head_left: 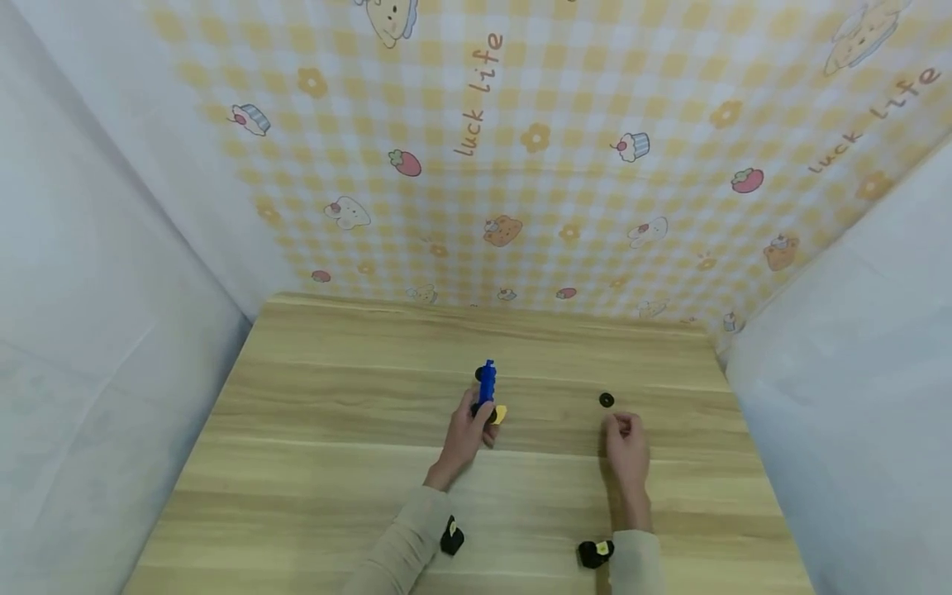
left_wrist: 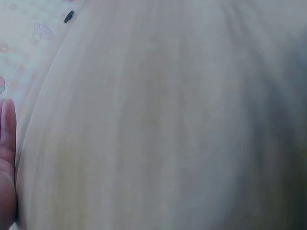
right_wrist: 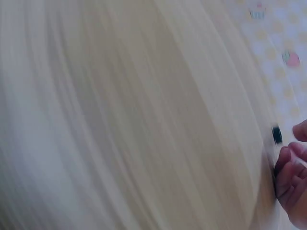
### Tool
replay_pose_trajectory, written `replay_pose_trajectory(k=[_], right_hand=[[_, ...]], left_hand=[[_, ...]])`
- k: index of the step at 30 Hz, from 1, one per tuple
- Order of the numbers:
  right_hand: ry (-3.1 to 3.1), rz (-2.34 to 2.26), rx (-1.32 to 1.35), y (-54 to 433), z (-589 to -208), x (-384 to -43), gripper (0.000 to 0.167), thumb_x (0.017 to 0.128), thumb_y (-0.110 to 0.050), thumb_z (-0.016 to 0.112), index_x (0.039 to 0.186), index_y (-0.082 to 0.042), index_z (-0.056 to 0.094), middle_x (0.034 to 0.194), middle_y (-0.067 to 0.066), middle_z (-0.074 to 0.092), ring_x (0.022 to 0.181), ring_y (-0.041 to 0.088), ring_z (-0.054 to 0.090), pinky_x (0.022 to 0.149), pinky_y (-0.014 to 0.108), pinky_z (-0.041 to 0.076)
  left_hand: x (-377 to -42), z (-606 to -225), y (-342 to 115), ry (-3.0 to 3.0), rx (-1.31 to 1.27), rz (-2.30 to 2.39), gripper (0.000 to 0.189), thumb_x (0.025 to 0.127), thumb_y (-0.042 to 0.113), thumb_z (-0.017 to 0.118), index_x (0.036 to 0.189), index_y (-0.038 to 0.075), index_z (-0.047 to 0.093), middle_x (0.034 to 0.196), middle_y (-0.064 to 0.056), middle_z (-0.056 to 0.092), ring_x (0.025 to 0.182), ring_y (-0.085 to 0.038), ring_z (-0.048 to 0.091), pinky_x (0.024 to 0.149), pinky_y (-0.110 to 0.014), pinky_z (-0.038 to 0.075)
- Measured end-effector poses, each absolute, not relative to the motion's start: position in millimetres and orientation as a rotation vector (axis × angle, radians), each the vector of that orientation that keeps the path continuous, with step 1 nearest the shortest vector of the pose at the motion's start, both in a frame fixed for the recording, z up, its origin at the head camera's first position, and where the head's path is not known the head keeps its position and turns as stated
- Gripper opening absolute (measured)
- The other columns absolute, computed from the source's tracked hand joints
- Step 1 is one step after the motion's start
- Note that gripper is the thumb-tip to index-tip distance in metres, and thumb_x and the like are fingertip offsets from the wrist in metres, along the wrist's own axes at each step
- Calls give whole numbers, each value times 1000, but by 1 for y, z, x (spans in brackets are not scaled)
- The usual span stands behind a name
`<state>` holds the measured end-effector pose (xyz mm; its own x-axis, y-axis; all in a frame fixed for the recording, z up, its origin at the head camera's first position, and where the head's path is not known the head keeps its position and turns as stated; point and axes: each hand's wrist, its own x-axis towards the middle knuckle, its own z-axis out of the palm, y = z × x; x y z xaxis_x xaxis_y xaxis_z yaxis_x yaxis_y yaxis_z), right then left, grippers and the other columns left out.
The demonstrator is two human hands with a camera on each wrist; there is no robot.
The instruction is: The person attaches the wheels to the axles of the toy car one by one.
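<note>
My left hand grips a blue toy vehicle between thumb and fingers. Black wheels sit on it, and a yellow part sticks out beside the thumb. A loose black wheel lies flat on the table, just beyond the fingertips of my right hand. That hand is loosely curled with no object visible in it; in the right wrist view its thumb stands apart from the fingers. Only an edge of the left hand shows in the left wrist view, and the toy is out of sight there.
The wood-grain table reaches back to a yellow checked cloth hanging behind it. White sheets close off both sides. A black wrist device sits by the left sleeve, another by the right.
</note>
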<state>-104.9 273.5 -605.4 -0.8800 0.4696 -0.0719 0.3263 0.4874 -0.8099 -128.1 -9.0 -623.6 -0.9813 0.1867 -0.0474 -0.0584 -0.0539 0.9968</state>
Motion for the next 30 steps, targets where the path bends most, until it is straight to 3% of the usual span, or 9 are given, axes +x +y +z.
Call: replay_pose_trajectory(k=[4, 7, 10, 13, 16, 19, 22, 27, 30], right_hand=[[-2664, 1277, -678, 294, -604, -111, 42, 101, -28, 51, 132, 0, 49, 96, 12, 60, 75, 17, 53, 62, 25, 43], [-2717, 1202, -609, 295, -602, -121, 50, 99, -31, 56, 138, -1, 46, 92, 10, 62, 71, 16, 54, 61, 27, 42], [-2752, 1102, -545, 292, -601, -131, 59, 97, -34, 60, 142, 1, 45, 85, 9, 62, 64, 16, 52, 57, 28, 40], [-2769, 1023, -538, 290, -601, -139, 58, 97, -35, 62, 140, 2, 49, 81, 9, 59, 62, 16, 50, 55, 28, 38], [-2775, 977, -580, 288, -603, -140, 49, 98, -33, 61, 132, 1, 57, 83, 9, 58, 62, 18, 50, 53, 28, 37], [-2778, 951, -620, 286, -606, -138, 41, 97, -34, 61, 123, -2, 61, 87, 9, 60, 66, 19, 52, 55, 29, 36], [-2755, 965, -650, 281, -608, -133, 37, 95, -35, 64, 115, -5, 61, 90, 10, 62, 70, 21, 56, 58, 29, 37], [-2665, 1122, -648, 260, -611, -123, 29, 95, -32, 65, 107, -6, 61, 93, 12, 68, 74, 20, 61, 64, 28, 41], [-2614, 1240, -606, 239, -613, -117, 25, 95, -32, 66, 103, -8, 64, 92, 9, 69, 75, 14, 60, 67, 26, 42]], left_hand=[[-132, -621, -14, 1915, 137, 2211, 40, 105, 24, 49, 137, 0, 49, 96, -21, 64, 75, -35, 68, 62, -42, 60], [-136, -620, -15, 1843, 124, 2226, 37, 107, 25, 46, 128, -5, 54, 95, -21, 65, 81, -44, 68, 68, -48, 60], [-137, -618, -15, 1820, 110, 2215, 40, 108, 28, 44, 118, -8, 60, 92, -14, 66, 78, -39, 68, 70, -45, 60], [-135, -608, -15, 1874, 116, 2173, 40, 108, 26, 45, 111, -9, 65, 92, -9, 64, 75, -22, 65, 69, -32, 56], [-130, -595, -15, 1876, 137, 2179, 37, 106, 21, 49, 117, -12, 60, 99, -19, 66, 77, -15, 63, 69, -30, 56], [-127, -587, -15, 1847, 162, 2226, 38, 105, 16, 52, 128, -14, 49, 105, -29, 65, 76, -20, 66, 68, -34, 58], [-127, -589, -15, 1883, 176, 2206, 41, 104, 14, 53, 136, -10, 43, 109, -32, 65, 81, -22, 68, 74, -32, 58], [-131, -607, -12, 2021, 166, 2109, 48, 104, 16, 54, 148, 5, 39, 119, -26, 67, 105, -16, 66, 92, -21, 48], [-132, -619, -9, 2065, 165, 2098, 47, 104, 17, 54, 149, 12, 42, 122, -21, 68, 110, -23, 66, 90, -23, 49]])
